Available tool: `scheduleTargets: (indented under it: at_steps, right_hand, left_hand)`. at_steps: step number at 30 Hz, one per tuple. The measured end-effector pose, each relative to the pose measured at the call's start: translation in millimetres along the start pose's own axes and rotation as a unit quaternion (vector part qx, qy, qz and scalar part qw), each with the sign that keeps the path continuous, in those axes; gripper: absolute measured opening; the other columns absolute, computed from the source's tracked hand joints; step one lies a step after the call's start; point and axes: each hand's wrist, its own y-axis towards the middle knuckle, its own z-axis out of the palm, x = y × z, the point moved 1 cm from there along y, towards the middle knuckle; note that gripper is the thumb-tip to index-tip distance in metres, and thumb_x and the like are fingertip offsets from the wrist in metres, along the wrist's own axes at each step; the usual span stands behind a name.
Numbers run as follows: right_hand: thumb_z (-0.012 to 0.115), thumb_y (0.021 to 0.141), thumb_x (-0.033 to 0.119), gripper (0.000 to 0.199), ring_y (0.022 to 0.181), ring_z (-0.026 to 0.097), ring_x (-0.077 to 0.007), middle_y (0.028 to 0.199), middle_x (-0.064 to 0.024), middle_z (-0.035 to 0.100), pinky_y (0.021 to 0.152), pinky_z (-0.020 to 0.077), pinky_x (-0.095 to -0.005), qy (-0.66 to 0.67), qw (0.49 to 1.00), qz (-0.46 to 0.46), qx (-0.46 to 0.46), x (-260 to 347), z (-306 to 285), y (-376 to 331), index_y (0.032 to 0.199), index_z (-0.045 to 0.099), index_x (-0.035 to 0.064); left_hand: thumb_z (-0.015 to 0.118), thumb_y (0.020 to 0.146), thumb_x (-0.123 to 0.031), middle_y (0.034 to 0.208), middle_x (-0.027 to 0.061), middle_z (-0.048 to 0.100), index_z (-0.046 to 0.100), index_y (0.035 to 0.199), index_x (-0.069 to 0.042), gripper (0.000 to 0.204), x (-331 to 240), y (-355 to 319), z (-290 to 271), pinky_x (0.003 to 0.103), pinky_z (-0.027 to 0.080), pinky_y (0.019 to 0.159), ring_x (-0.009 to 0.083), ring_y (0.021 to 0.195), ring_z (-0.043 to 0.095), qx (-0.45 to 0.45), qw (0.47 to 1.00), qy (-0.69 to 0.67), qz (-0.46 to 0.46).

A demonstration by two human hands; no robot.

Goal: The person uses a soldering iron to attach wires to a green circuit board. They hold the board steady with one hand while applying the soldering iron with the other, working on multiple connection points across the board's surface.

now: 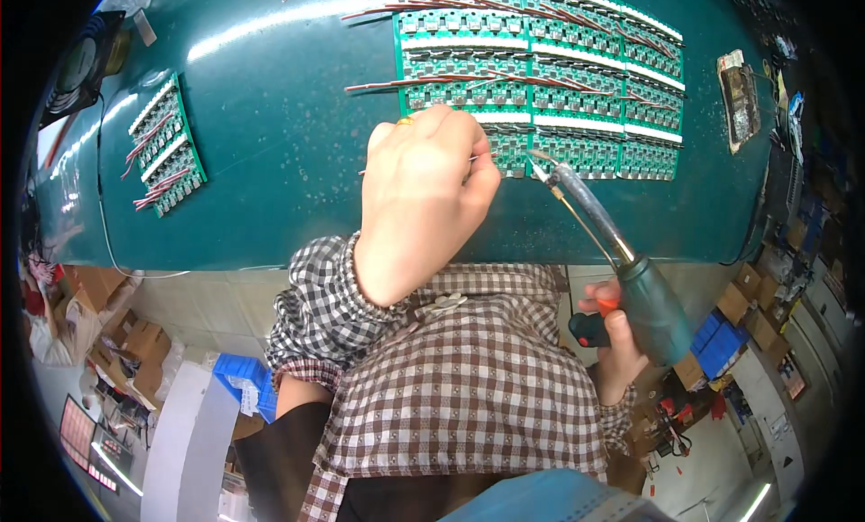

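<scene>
My left hand [423, 188] is above the lower left edge of a block of green circuit boards [649, 166]. Its thumb and fingertips are pinched together, with a thin wire just showing between them. In my right hand [620, 351] is a green-handled soldering gun [662, 310] with a red and black trigger grip. A thin feed tube runs along its metal barrel, and the tip points at the bottom row of boards, close to my left fingertips. Red-and-white wires [396, 85] lie in bundles across the board rows. My left fingers hide part of the boards.
A smaller panel of boards [171, 152] with short wires lies at the left of the green table [270, 152]. A black fan [81, 67] stands at the far left, its cable hanging over the edge. At the right lies a worn rectangular block [741, 107].
</scene>
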Motion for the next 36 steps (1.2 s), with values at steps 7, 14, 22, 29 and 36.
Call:
scheduleTargets:
  at_steps: [7,14,22,29,36]
  right_hand:
    - [0.066,0.084,0.018,0.037,0.091,0.064,-0.0271,0.098,-0.015,0.061,0.074,0.0573,-0.0385,-0.047,0.999,0.018,-0.004,-1,7,1,0.11,0.058,-0.0064]
    - [0.067,0.084,0.023,0.038,0.086,0.064,-0.0259,0.095,-0.0142,0.06,0.071,0.0574,-0.0379,-0.07,0.997,0.025,-0.017,2,11,2,0.107,0.058,-0.006]
    - [0.066,0.085,0.02,0.034,0.084,0.064,-0.0246,0.096,-0.0139,0.06,0.07,0.0578,-0.0377,-0.08,0.996,0.031,-0.005,5,13,3,0.107,0.058,-0.0052]
    - [0.067,0.084,0.02,0.037,0.083,0.064,-0.0245,0.096,-0.0138,0.06,0.068,0.0582,-0.0376,-0.092,0.995,0.026,0.0,5,13,4,0.108,0.058,-0.0055]
    - [0.068,0.084,0.022,0.035,0.083,0.064,-0.0237,0.094,-0.0132,0.061,0.069,0.0572,-0.0367,-0.098,0.995,0.031,-0.012,2,13,2,0.105,0.06,-0.0054]
  left_hand:
    - [0.067,0.07,-0.003,0.068,-0.0002,0.055,0.057,0.074,-0.009,0.013,2,1,-1,0.031,0.039,0.063,0.0159,0.06,0.054,0.013,1.0,-0.011,-0.012]
    - [0.067,0.07,-0.007,0.071,0.0071,0.058,0.056,0.075,-0.008,0.012,1,1,-2,0.038,0.038,0.063,0.0275,0.067,0.057,0.017,1.0,-0.021,-0.014]
    - [0.067,0.069,-0.006,0.07,0.0069,0.057,0.055,0.074,-0.008,0.013,1,1,0,0.038,0.037,0.062,0.0272,0.066,0.057,0.01,1.0,-0.028,-0.004]
    - [0.067,0.068,-0.005,0.069,0.0068,0.057,0.055,0.074,-0.007,0.014,2,2,-1,0.038,0.037,0.062,0.027,0.065,0.056,0.002,0.999,-0.039,-0.001]
    - [0.068,0.069,-0.005,0.069,0.0067,0.056,0.055,0.074,-0.007,0.014,1,1,0,0.037,0.037,0.062,0.0267,0.066,0.056,-0.006,0.999,-0.033,0.0]
